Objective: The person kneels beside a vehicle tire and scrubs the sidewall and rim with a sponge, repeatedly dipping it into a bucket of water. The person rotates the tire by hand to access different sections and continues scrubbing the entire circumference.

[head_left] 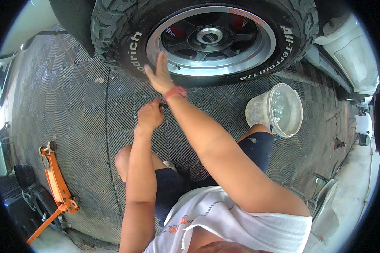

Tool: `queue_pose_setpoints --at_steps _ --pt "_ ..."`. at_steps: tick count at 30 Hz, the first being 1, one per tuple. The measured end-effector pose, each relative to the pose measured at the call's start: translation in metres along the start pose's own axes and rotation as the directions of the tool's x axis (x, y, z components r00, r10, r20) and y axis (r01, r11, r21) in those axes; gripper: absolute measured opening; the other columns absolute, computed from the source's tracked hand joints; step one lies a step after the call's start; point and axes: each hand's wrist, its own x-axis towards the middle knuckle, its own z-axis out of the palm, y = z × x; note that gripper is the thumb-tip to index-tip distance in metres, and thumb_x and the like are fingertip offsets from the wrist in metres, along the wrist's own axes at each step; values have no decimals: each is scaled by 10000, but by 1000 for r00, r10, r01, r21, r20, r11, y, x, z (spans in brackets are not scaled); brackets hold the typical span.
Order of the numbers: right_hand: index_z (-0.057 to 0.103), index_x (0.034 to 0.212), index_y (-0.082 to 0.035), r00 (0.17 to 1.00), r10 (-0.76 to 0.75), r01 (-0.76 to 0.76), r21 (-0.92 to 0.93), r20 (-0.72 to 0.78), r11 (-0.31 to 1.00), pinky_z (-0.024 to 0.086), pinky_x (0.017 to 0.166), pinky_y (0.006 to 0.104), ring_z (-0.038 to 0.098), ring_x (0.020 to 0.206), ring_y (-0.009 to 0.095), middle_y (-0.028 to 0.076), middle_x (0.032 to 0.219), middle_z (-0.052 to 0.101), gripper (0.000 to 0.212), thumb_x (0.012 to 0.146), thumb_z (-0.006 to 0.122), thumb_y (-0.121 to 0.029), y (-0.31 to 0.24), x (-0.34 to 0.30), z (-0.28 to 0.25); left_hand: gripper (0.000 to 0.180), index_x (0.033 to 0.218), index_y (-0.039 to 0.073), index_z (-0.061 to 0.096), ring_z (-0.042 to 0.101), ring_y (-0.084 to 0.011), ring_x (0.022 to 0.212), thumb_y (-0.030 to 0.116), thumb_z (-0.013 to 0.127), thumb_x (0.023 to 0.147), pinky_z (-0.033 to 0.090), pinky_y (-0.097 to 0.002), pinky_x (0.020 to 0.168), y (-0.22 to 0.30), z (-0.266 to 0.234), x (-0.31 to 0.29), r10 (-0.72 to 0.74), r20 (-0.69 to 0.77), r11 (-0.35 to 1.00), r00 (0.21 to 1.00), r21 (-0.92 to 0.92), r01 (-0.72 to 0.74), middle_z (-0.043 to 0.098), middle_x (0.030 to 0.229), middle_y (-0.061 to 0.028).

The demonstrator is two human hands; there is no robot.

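Note:
In front of me a large black off-road tyre point(122, 46) with raised white lettering is fitted on a silver and black wheel rim point(215, 69). My right hand point(159, 78), with a red band on its wrist, is raised with fingers stretched out, over the tyre's lower left sidewall; whether it touches the rubber I cannot tell. Just below it, my left hand point(150, 114) is closed around a small dark object point(163, 105), mostly hidden by the fingers. A valve stem point(177, 66) sticks out of the rim beside my right hand.
A whitish bucket point(257, 109) holding clear water stands at the right, by my knee. An orange floor jack point(57, 181) lies at the left, with a loose tyre point(43, 204) behind it. Ribbed dark floor tiles point(84, 126) lie beneath me. A plastic chair point(327, 211) is at the lower right.

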Motion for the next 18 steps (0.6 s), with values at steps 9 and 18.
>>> queue_pose_setpoints --at_steps 9,18 --pt "509 1563 5 684 369 -625 244 629 742 570 1080 442 637 1340 258 177 1457 639 654 1102 653 -436 2 -118 -133 281 1282 81 698 734 -313 1047 239 691 1050 541 -445 960 3 -15 -2 125 93 859 988 -509 -61 763 1076 -181" --pt "550 929 -138 719 512 -691 409 470 596 575 598 270 661 789 110 -12 892 637 267 1004 799 -198 -4 -127 -184 288 1228 5 690 647 -125 887 133 798 993 522 -298 807 43 2 28 71 190 533 979 -837 124 733 1028 -51"
